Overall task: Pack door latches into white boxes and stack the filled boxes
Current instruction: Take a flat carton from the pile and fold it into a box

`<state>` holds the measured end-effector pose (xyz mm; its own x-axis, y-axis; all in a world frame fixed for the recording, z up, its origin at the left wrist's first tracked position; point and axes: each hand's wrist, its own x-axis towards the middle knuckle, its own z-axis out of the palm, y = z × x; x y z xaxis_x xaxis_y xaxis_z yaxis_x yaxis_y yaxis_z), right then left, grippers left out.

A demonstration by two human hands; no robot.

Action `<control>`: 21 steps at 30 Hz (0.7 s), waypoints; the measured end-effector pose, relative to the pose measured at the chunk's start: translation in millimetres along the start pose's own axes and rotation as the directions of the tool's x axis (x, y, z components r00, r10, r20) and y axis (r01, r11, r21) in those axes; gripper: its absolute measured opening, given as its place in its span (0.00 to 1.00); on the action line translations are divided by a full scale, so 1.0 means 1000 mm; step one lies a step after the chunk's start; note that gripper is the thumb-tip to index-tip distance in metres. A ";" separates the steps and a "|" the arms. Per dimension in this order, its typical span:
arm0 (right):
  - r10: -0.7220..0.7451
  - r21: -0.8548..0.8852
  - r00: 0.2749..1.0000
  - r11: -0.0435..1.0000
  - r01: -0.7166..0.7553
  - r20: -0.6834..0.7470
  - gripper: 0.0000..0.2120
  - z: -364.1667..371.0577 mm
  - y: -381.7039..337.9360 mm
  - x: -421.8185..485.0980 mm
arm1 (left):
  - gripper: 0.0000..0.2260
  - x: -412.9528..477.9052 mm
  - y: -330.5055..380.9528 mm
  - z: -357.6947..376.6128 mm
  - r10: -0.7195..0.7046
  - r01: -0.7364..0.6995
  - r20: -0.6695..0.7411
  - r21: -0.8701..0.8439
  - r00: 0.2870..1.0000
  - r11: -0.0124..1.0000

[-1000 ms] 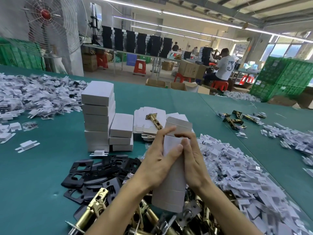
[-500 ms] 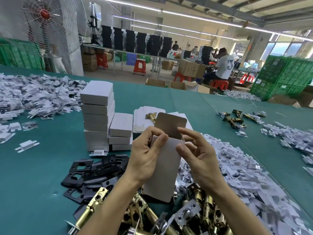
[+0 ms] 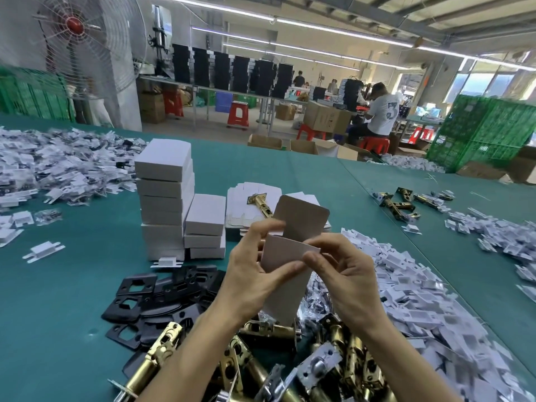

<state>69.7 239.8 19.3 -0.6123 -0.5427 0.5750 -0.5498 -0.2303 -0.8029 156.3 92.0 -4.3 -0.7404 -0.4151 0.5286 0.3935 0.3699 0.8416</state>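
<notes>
Grip of left hand [image 3: 252, 274] and right hand [image 3: 345, 277] pinches the white box [image 3: 285, 285] — flap [image 3: 301, 220] up, contents hidden.

A large dark figure 3 stands on the back of the white T-shirt [image 3: 383, 113] of the person seated at the far bench; the smaller lettering above it is too blurred to read; faint print on the cardboard carton [image 3: 326, 119] beside that person cannot be made out.
</notes>
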 end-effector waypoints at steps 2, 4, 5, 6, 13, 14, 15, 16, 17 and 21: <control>-0.020 -0.012 1.000 1.000 0.020 0.010 0.11 -0.002 -0.001 0.001 | 0.22 -0.001 0.000 0.000 0.006 -0.006 -0.017 -0.026 1.000 1.000; -0.025 -0.034 0.999 0.999 0.025 0.026 0.09 -0.005 0.000 0.004 | 0.19 -0.001 0.000 -0.001 0.025 -0.026 -0.028 -0.031 0.999 0.999; -0.017 -0.048 0.999 0.999 0.019 0.038 0.10 -0.007 0.001 0.006 | 0.18 0.000 0.000 -0.001 0.025 -0.026 -0.024 -0.032 0.999 0.999; -0.002 -0.064 0.999 0.998 0.005 0.054 0.11 -0.009 0.001 0.008 | 0.17 0.001 0.000 -0.002 0.014 -0.014 -0.015 -0.032 1.000 0.999; 0.033 -0.115 0.997 0.993 -0.024 0.075 0.15 -0.011 0.004 0.005 | 0.14 0.003 -0.001 -0.007 -0.039 0.040 0.022 -0.091 0.999 0.995; 0.031 -0.112 0.997 0.993 -0.024 0.069 0.16 -0.010 0.004 0.005 | 0.14 0.003 -0.001 -0.007 -0.035 0.036 0.013 -0.088 0.999 0.995; 0.030 -0.112 0.997 0.994 -0.022 0.069 0.17 -0.010 0.003 0.005 | 0.15 0.004 -0.001 -0.006 -0.031 0.031 0.002 -0.081 1.000 0.996; 0.025 -0.114 0.997 0.993 -0.017 0.070 0.16 -0.010 0.002 0.006 | 0.14 0.004 -0.001 -0.006 -0.025 0.025 -0.008 -0.064 1.000 0.998; 0.018 -0.118 0.998 0.993 -0.010 0.068 0.16 -0.010 0.001 0.006 | 0.13 0.003 -0.002 -0.005 -0.017 0.017 -0.014 -0.040 1.000 0.999; -0.016 -0.142 1.000 0.990 0.016 0.000 0.09 -0.006 -0.004 0.006 | 0.18 0.004 -0.001 -0.001 0.088 -0.084 -0.023 0.141 0.996 0.986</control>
<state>64.7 242.4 27.2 -0.6034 -0.5394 0.5874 -0.6342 -0.1219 -0.7635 153.7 89.6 -2.8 -0.6902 -0.4000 0.6030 0.3732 0.5172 0.7702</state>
